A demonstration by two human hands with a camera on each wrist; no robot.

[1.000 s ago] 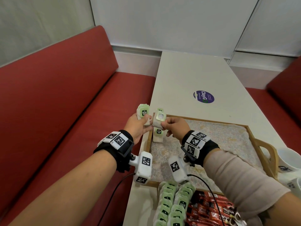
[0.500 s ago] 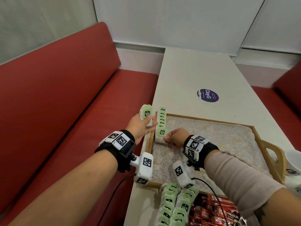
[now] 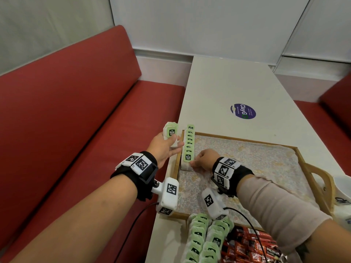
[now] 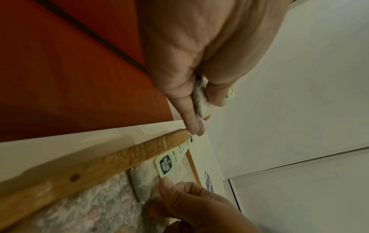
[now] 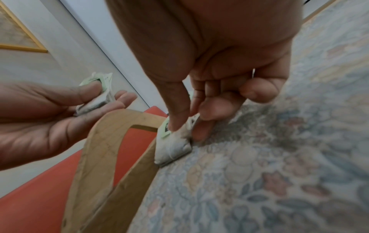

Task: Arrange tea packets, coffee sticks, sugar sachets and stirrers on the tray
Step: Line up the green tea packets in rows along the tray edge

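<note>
Tea packets, green-tagged, pinched by both hands: right aligning, left holding spares.

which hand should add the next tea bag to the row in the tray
Right. The right hand already pinches the row of tea bags inside the tray; the left hand holds spare tea bags beside it.

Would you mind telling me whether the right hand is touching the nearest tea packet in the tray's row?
Touching: the right wrist view shows the right hand pinching that tea packet.

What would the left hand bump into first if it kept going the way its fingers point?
Probably the row of tea packets along the tray's left edge: the left hand points its fingertips across the rim toward it, though depth is hard to judge.
</note>
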